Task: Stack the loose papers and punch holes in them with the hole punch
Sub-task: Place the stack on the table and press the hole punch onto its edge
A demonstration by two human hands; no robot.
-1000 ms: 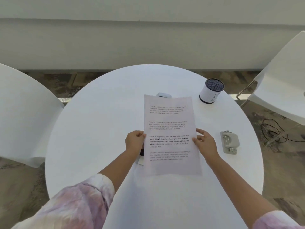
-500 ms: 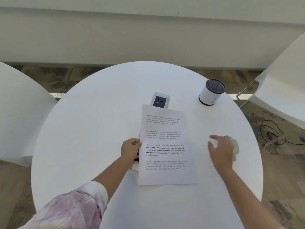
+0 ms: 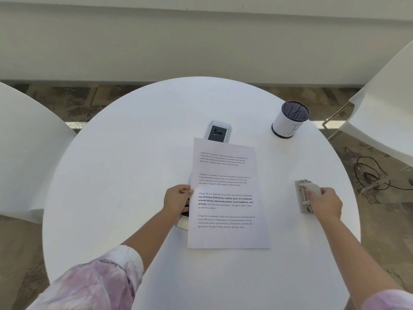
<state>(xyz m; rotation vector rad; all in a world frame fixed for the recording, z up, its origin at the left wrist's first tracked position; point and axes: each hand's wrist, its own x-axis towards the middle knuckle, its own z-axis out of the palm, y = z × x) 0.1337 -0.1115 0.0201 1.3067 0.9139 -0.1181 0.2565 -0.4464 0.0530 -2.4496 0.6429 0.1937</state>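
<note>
A stack of printed white papers [image 3: 225, 193] lies in the middle of the round white table [image 3: 116, 175]. My left hand [image 3: 177, 198] pinches the stack's left edge. The grey hole punch [image 3: 305, 195] sits on the table to the right of the papers. My right hand [image 3: 324, 202] rests on the punch's near right side with fingers wrapped over it. The punch is apart from the papers.
A power socket unit [image 3: 218, 132] is set in the table just beyond the papers' top edge. A white cylinder with a dark mesh top [image 3: 290, 119] stands at the back right. White chairs [image 3: 384, 104] flank the table; cables [image 3: 371, 173] lie on the floor to the right.
My right hand left the papers' right edge and moved right onto the hole punch. The papers settled flat on the table, and the socket unit behind them came into view.
</note>
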